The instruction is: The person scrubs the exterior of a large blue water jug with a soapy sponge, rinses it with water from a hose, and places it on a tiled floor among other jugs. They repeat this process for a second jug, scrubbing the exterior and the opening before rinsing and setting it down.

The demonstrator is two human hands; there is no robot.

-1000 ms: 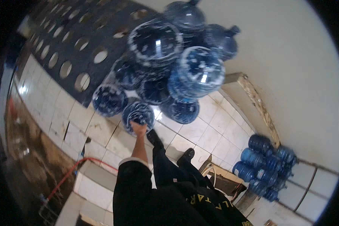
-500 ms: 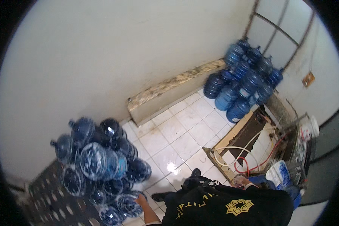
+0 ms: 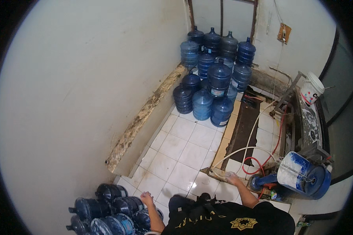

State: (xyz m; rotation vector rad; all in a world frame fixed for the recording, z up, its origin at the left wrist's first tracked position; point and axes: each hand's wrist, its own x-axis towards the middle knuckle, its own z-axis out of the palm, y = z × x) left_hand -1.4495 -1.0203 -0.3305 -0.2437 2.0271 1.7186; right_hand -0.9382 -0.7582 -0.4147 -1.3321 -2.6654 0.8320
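White square tiles cover the floor (image 3: 176,147), bounded on the left by a plain pale wall (image 3: 66,98) with a low, stained ledge (image 3: 145,117) at its foot. In the far corner stands a group of translucent blue, ribbed plastic water jugs (image 3: 219,78). At the lower left, near the person, sits a cluster of darker blue, barrel-shaped plastic water jugs (image 3: 89,208), necks pointing left; whether they stand or lie is hard to tell.

The left hand (image 3: 147,199) is just beside this cluster, with nothing visible in it; its fingers look partly curled, but I cannot tell how far they are closed. The right hand (image 3: 233,179) looks loosely open and empty, near a thin cream-coloured flexible hose (image 3: 247,147); whether they touch is unclear. A bright red hose (image 3: 244,166) loops nearby.

The jugs are probably stiff-walled, bulky and fairly light if empty, though their contents cannot be made out. White streaks on the front one look like suds, so smooth sides would likely be slippery; the narrow neck offers the surest hold, with a second palm under the base. The hose should bend easily and suit a closed-finger grip.
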